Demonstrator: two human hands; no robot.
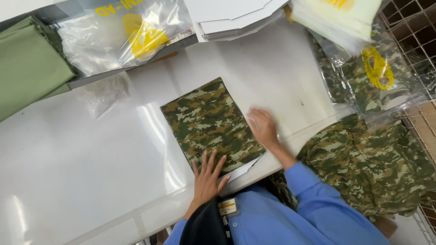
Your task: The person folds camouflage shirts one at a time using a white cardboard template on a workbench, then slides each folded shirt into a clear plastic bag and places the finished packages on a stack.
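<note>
A folded camo cloth [210,122] lies flat on the white tabletop [77,159], near the near edge, roughly mid-width, turned at a slight angle so 1 corner points toward the far side. A white card [243,170] peeks out from under its near-right corner.

Left hand [206,178] rests palm down on the near edge of the camo cloth, fingers spread & flat, pressing, not gripping anything. Right hand [262,127] sits just beside the cloth's right edge, on bare tabletop; it's blurred, fingers look extended & loosely together, open, holding nothing. Can't tell if it touches the cloth edge. Both arms wear blue sleeves [313,190].

Around it:
- Far-left corner: stack of olive green fabric [27,63].
- Far edge, left of centre: clear plastic bags w/ yellow print [131,31] on a grey ledge; a small crumpled clear bag [102,95] lies on the tabletop just below.
- Far edge, centre: stack of white cards [231,16].
- Far-right corner: pale yellow-white bagged pile [336,18], & bagged camo pieces w/ yellow print [368,77] at the right edge.
- Off the near-right corner: heap of loose camo fabric [368,168], beside a wire cage [418,41].
</note>
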